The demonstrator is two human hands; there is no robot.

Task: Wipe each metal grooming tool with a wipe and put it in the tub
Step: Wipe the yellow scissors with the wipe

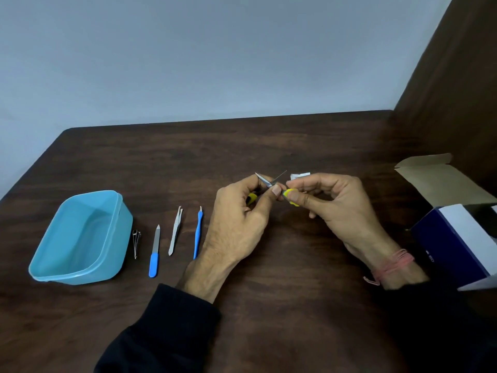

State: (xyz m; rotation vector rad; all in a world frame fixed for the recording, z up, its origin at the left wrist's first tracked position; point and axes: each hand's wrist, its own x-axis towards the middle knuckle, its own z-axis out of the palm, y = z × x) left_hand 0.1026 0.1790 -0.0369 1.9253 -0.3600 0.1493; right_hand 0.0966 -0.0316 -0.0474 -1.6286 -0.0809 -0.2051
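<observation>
**One tool in hand, four awaiting, tub empty**

One pair of small scissors [270,181] is held above the middle of the table [269,265], between both hands. The blades are seen spread, their points directed to 11 and 1 o'clock. The left hand [239,219] is closed round one yellow handle loop, and the right hand [333,205] is pinched on the other loop. A white wipe [300,175] shows at 12 o'clock of the right fingers; whether it is gripped or lying on the table cannot be told.

Handling is judged as follows: the scissors are light and rigid, with slippery polished blades and sharp points. Hold is best taken at the yellow loops, and the wipe drawn from pivot to tip.

Appearance: thin, bright steel blades, short and tapered; rounded plastic loops, largely hidden by fingers.

Four further tools are laid in a row at 9 o'clock of the left hand: blue-handled pusher [197,234], tweezers [175,231], blue-handled file [155,251] and nail clipper [136,243]. The blue tub [122,224] stands at the far 9 o'clock end, nothing in it.
</observation>
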